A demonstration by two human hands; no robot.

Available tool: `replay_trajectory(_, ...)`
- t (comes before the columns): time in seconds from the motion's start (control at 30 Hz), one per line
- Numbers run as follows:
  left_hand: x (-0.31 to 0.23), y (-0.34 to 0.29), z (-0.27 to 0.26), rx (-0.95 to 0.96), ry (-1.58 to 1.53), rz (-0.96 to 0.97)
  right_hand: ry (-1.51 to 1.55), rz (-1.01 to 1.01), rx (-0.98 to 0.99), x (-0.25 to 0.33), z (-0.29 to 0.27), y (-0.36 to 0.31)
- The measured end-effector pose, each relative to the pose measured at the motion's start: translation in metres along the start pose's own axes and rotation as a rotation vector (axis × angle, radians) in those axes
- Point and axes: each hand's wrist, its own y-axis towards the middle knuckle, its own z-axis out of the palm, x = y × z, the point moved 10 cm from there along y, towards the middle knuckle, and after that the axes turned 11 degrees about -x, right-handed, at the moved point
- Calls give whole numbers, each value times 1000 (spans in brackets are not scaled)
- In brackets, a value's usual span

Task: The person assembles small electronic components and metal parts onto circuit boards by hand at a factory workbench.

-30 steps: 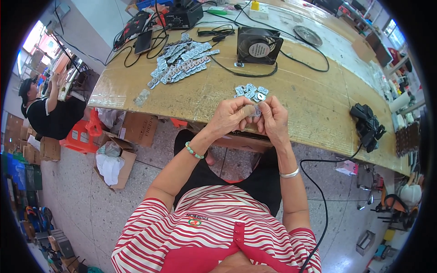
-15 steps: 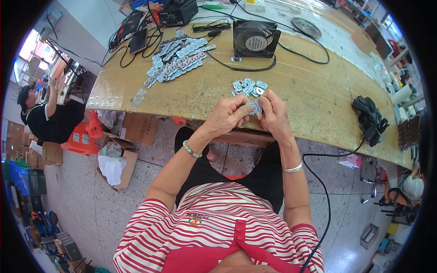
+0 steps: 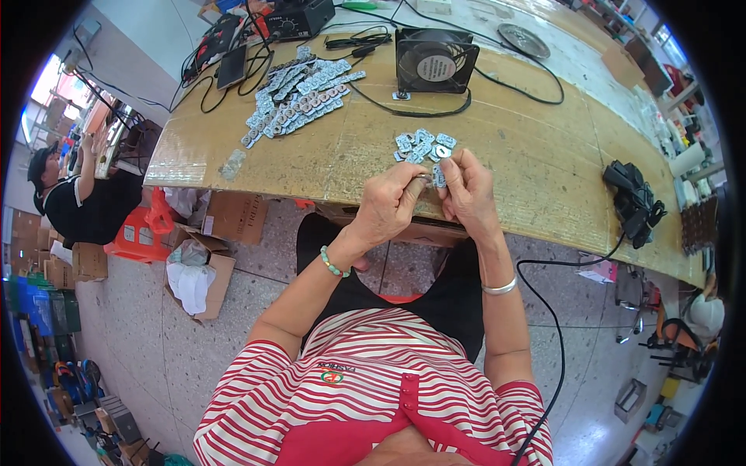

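My right hand [image 3: 472,193] pinches a small pale blue-and-white circuit board [image 3: 439,175] between thumb and fingers at the table's near edge. Beside it, my left hand [image 3: 391,203] is closed in a pinch; a small bit shows at its fingertips, too small to name. The two hands are slightly apart. Just beyond them lies a loose heap of small circuit boards [image 3: 422,146], one with a round dark-centred part. Farther left is a larger pile of long board strips [image 3: 299,97], some carrying rows of round parts.
A black fan [image 3: 437,62] stands behind the small heap, its cable curling on the brown tabletop [image 3: 536,171]. Black adapters with cables [image 3: 631,202] lie at the right. A black box with a knob [image 3: 299,19] and a metal dish [image 3: 523,40] sit farther back. Another person [image 3: 74,186] works at left.
My hands have drawn slightly apart. The board now stays in my right hand and is turned more upright, while my left hand has moved a little left, away from it.
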Motion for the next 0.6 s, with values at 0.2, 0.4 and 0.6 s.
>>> replay_trajectory(0.2, -4, 0, -1, -30, 27, 53, -50, -32, 10, -2, -1, 2)
replay_trajectory(0.4, 6, -1, -3, -62, 21, 1, -119, -64, 49, 4, 4, 1)
replay_trajectory(0.6, 21, -3, -4, -24, -77, -198, -72, -27, 31, -1, 1, 1)
